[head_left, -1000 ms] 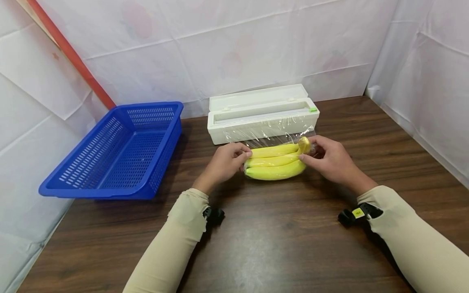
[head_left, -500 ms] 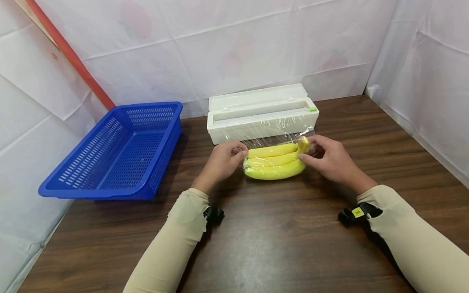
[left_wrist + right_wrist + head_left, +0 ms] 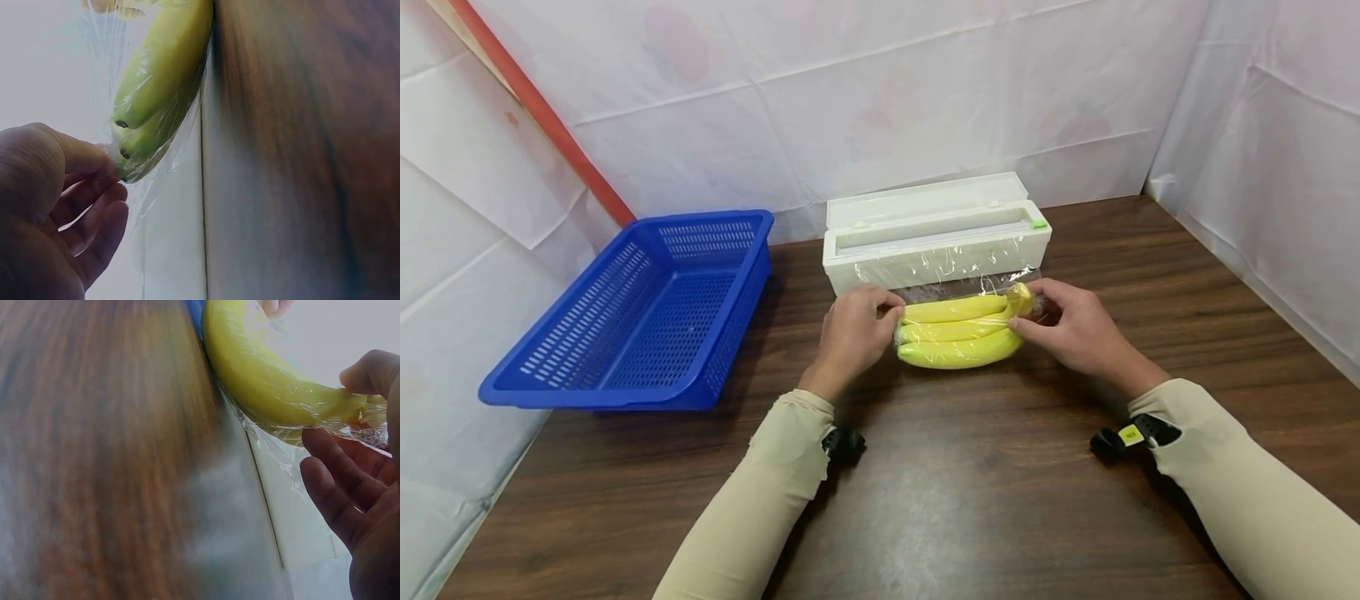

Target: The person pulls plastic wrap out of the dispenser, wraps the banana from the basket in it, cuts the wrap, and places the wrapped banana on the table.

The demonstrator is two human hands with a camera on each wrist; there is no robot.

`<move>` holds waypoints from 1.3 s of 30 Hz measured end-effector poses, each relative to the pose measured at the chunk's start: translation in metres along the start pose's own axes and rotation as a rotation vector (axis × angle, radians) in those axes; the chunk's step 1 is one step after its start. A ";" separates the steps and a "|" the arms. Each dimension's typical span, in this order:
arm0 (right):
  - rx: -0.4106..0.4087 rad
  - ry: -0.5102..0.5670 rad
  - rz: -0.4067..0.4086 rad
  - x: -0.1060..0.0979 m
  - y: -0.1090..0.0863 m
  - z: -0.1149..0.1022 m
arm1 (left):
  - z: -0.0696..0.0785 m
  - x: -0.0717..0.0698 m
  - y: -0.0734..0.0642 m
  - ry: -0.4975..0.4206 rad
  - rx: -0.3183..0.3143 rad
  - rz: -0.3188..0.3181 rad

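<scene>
A bunch of yellow bananas (image 3: 958, 333) with greenish tips lies sideways in front of me, covered in clear cling film (image 3: 936, 292). The film stretches back toward a long white cling film box (image 3: 936, 268) with its lid up. My left hand (image 3: 859, 327) pinches the film at the tip end, thumb against fingers; the left wrist view shows the film gathered there beside the dark banana tips (image 3: 122, 124). At the stem end, my right hand (image 3: 1075, 325) grips the wrapped bananas, its thumb on top and its fingers partly underneath.
To the left stands a blue perforated plastic basket (image 3: 700, 333). White patterned sheeting (image 3: 925, 100) hangs behind and at both sides of the brown wooden table (image 3: 970, 483). A red strip (image 3: 550, 117) slants down at the back left.
Both hands stay at the ends of the bananas. My left hand has shifted slightly outward and the left wrist has turned a little. Bananas and film have moved only slightly.
</scene>
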State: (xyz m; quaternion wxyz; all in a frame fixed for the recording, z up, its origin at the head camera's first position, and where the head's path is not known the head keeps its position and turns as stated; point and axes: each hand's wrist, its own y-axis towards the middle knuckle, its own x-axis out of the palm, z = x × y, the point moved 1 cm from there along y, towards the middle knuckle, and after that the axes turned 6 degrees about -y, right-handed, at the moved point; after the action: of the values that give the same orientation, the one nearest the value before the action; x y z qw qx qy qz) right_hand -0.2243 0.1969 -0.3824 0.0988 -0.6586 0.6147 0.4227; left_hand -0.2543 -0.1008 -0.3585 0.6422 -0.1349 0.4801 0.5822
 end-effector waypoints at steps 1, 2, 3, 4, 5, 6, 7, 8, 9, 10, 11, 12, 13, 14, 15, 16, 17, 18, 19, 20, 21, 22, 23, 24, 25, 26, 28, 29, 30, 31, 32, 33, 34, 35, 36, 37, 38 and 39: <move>-0.002 -0.004 0.002 0.000 0.000 0.000 | 0.000 0.000 0.000 0.010 0.004 0.005; -0.002 -0.008 0.004 0.000 0.000 0.000 | 0.000 0.000 0.000 0.014 0.011 0.006; -0.002 -0.009 0.006 0.000 0.000 0.000 | 0.001 0.000 0.000 0.006 0.021 0.006; -0.002 -0.011 0.007 0.000 0.000 0.000 | 0.001 0.000 0.000 -0.005 0.031 0.004; -0.001 -0.011 0.007 0.000 0.000 0.001 | 0.001 0.000 0.000 -0.016 0.042 0.001; -0.001 -0.012 0.007 0.000 0.000 0.001 | 0.001 0.001 0.000 -0.028 0.052 -0.002; -0.001 -0.010 0.006 0.001 0.000 0.000 | 0.001 0.001 0.000 -0.041 0.062 -0.005; 0.001 -0.007 0.006 0.001 0.000 0.000 | 0.000 0.001 0.000 -0.050 0.072 -0.007; 0.002 -0.003 0.006 0.000 0.000 0.000 | 0.000 0.001 0.000 -0.058 0.083 -0.007; 0.003 0.000 0.005 0.001 0.000 0.000 | 0.000 0.000 0.000 -0.054 0.089 -0.005; 0.005 0.003 0.006 0.001 0.000 0.000 | 0.000 0.000 0.000 -0.047 0.095 -0.002; 0.007 0.004 0.006 0.001 0.001 -0.001 | 0.001 0.000 0.000 -0.041 0.100 0.002; 0.010 0.006 0.006 0.001 0.001 -0.001 | 0.001 0.000 0.000 -0.032 0.106 0.006; 0.014 0.006 0.004 0.001 0.001 -0.001 | 0.001 0.000 0.000 -0.023 0.110 0.008; 0.018 0.006 0.003 0.001 0.001 -0.001 | 0.001 0.000 0.000 -0.016 0.114 0.010; 0.022 0.005 0.002 0.001 0.001 -0.001 | 0.000 0.000 0.000 -0.009 0.117 0.010; 0.025 0.003 0.000 0.001 0.001 -0.002 | 0.000 0.000 0.000 -0.007 0.123 0.009; 0.029 0.001 -0.002 0.001 0.001 -0.002 | 0.000 0.001 0.000 -0.005 0.129 0.011; 0.031 -0.002 -0.004 0.001 0.001 -0.002 | -0.001 0.001 0.000 -0.007 0.134 0.011; 0.031 -0.004 -0.005 0.001 0.001 -0.002 | -0.001 0.001 0.000 -0.010 0.139 0.011; 0.031 -0.007 -0.005 0.001 0.001 -0.002 | -0.002 0.001 0.000 -0.015 0.145 0.010; 0.031 -0.010 -0.005 0.001 0.001 -0.002 | -0.002 0.001 0.000 -0.022 0.152 0.009; 0.030 -0.013 -0.005 0.001 0.001 -0.002 | -0.003 0.001 0.001 -0.031 0.157 0.006; 0.030 -0.015 -0.005 0.001 0.001 -0.002 | -0.003 0.001 0.001 -0.039 0.161 0.002; 0.030 -0.015 -0.005 0.001 0.001 -0.002 | -0.004 0.001 0.001 -0.051 0.165 -0.003; 0.031 -0.015 -0.006 0.001 0.001 -0.002 | -0.004 0.001 0.001 -0.058 0.172 -0.008; 0.035 -0.012 -0.008 0.001 0.001 -0.003 | -0.005 0.000 0.001 -0.060 0.191 -0.010; 0.036 -0.009 -0.009 0.001 0.001 -0.003 | -0.005 0.000 0.001 -0.054 0.204 -0.009; 0.037 -0.007 -0.010 0.001 0.001 -0.003 | -0.006 0.000 0.001 -0.045 0.220 -0.007; 0.039 -0.004 -0.010 0.001 0.000 -0.003 | -0.006 -0.001 0.001 -0.034 0.238 -0.003; 0.041 -0.003 -0.010 0.001 0.000 -0.002 | -0.006 -0.001 0.001 -0.019 0.255 -0.001; 0.042 -0.002 -0.009 0.000 0.000 -0.002 | -0.006 -0.002 0.001 -0.002 0.271 -0.001; 0.043 -0.001 -0.009 0.000 0.001 -0.002 | -0.005 -0.002 0.001 0.012 0.284 -0.006; 0.044 0.000 -0.009 0.001 0.001 -0.002 | -0.005 -0.003 0.001 0.020 0.293 -0.015; 0.045 0.000 -0.010 0.001 0.001 -0.002 | -0.005 -0.004 0.001 0.028 0.299 -0.028; 0.046 0.002 -0.011 0.001 0.001 -0.001 | -0.004 -0.005 0.001 0.030 0.302 -0.047; 0.045 0.003 -0.012 0.001 0.001 -0.001 | -0.004 -0.006 0.002 0.032 0.303 -0.068; 0.044 0.005 -0.014 0.001 0.001 -0.001 | -0.004 -0.008 0.002 0.029 0.303 -0.091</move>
State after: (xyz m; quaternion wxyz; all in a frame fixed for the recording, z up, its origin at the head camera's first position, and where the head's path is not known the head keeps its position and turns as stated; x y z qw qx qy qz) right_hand -0.2251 0.1954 -0.3814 0.1147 -0.6615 0.6194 0.4070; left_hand -0.2570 -0.1082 -0.3537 0.6739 -0.0663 0.5652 0.4713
